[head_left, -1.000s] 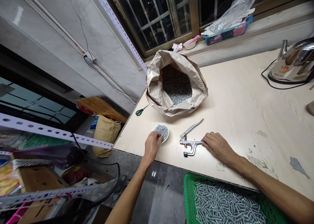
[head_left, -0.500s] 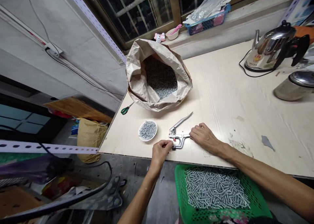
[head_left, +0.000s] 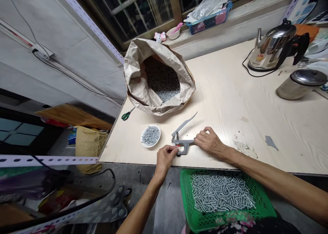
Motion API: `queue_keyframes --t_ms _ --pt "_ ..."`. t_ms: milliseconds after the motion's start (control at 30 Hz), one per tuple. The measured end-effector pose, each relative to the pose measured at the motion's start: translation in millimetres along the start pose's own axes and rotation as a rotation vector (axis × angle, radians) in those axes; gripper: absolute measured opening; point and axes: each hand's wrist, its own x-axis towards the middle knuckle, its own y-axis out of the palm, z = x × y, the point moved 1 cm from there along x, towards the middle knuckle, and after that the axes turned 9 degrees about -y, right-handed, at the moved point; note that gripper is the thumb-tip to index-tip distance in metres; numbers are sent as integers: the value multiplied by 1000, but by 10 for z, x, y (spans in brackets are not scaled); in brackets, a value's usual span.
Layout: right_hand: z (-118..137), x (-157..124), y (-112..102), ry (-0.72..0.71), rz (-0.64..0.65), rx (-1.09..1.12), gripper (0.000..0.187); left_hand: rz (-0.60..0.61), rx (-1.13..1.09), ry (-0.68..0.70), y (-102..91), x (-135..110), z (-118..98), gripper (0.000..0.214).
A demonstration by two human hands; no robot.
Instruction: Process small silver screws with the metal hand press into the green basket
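Grey snap-fastener pliers [head_left: 188,144] lie near the table's front edge, with their long lever [head_left: 185,123] raised and a spring below it. My right hand [head_left: 208,143] is closed around the end of the lower handle. My left hand [head_left: 165,158] is pinched at the jaw, beside a small red part [head_left: 178,145]. Whatever sits between its fingertips is too small to make out. Left of the pliers stands a white bowl [head_left: 150,137] full of small silvery screw-like pieces. Below the table edge, a green basket [head_left: 188,206] holds many larger silvery pieces of similar shape.
Behind the bowl stands an open sack [head_left: 133,63] with metal pieces inside. Green-handled scissors [head_left: 126,116] lie at the table's left edge. A steel kettle [head_left: 274,47] and a steel canister [head_left: 297,87] stand at the right. A blue basket [head_left: 211,23] sits on the sill.
The view has shifted, so most things appear slightly further left. The left hand stays pinched at the jaw, the right hand stays on the handle, and the lever remains raised.
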Motion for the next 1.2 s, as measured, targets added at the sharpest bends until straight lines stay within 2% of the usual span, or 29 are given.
queue_keyframes --t_ms 100,267,400,500,667,733,800,933,1200 --pt "-12 -6 23 0 -3 7 29 51 38 -32 -2 75 -3 30" --pt "-3 1 62 15 42 109 31 264 80 -156 -57 177 -51 28" --pt "20 1 35 108 130 223 23 296 156 -191 -57 170 -59 27" --pt "-31 5 -31 151 221 341 16 350 53 -273 -22 93 -53 30" --pt "-305 105 -16 105 313 408 89 314 -74 -333 6 -31 -57 35" --pt "-409 172 44 51 384 425 101 303 -99 -338 9 -48 -54 37" --pt "-476 231 90 11 437 445 105 306 -111 -334 11 -52 -46 38" --pt "-506 294 88 14 446 464 99 309 -91 -299 15 -49 -29 37" --pt "-463 288 12 25 436 425 72 315 -31 -285 9 -29 -12 36"
